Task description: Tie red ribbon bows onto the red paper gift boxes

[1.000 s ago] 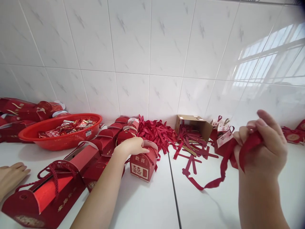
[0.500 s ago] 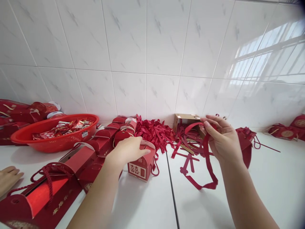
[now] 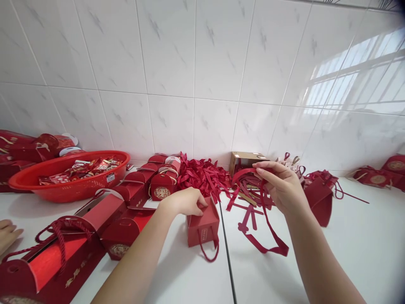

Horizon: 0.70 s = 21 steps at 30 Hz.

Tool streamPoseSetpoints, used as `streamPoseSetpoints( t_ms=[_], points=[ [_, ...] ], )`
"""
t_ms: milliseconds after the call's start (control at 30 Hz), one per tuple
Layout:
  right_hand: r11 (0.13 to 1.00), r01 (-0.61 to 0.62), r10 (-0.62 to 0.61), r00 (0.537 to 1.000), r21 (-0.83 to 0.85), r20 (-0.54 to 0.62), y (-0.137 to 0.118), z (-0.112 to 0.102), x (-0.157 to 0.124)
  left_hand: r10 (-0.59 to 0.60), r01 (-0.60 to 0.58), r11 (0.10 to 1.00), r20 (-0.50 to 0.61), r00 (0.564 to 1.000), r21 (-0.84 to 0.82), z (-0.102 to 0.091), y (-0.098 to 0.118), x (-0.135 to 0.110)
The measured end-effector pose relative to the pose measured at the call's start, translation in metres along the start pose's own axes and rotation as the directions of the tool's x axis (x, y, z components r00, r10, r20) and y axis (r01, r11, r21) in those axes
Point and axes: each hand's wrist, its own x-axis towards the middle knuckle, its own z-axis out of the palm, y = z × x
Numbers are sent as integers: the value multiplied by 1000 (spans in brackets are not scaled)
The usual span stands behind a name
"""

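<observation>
My left hand [image 3: 186,202] grips the top of a small red gift box [image 3: 204,226] that stands on the white counter, its cord handle hanging down the front. My right hand [image 3: 281,185] is held a little above the counter to the right of the box, fingers pinched on a long dark red ribbon [image 3: 264,219]. The ribbon loops over my fingers and trails down onto the counter. Just behind my right hand lies a heap of flat red strips [image 3: 249,190] spilling from a cardboard box [image 3: 245,158].
A red basket [image 3: 68,179] of wrapped sweets stands at the left. Rows of red gift boxes [image 3: 142,185] and a long red box [image 3: 63,249] lie before it. A pile of red ribbons [image 3: 204,175] sits by the wall. Another person's hand [image 3: 8,234] rests at the far left.
My left hand has pulled the small box nearer and turned it, so a plain side faces me. My right hand came in from the right with the ribbon and stays above the strips.
</observation>
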Motion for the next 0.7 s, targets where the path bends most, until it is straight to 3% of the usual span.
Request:
streamPoseSetpoints(
  t_ms=[133, 233, 467, 700],
  points=[
    [997, -15, 18, 999, -77, 42, 5, 0, 2, 74, -74, 997, 11, 997, -29, 6, -3, 11],
    [992, 14, 5, 989, -128, 149, 10, 2, 3, 96, -95, 995, 13, 995, -38, 7, -6, 15],
    [932, 17, 124, 924, -362, 362, 29, 11, 5, 144, -143, 989, 28, 989, -45, 5, -9, 15],
    [868, 23, 237, 859, -496, 454, 49, 16, 10, 182, -179, 982, 48, 982, -52, 5, -12, 18]
  ],
)
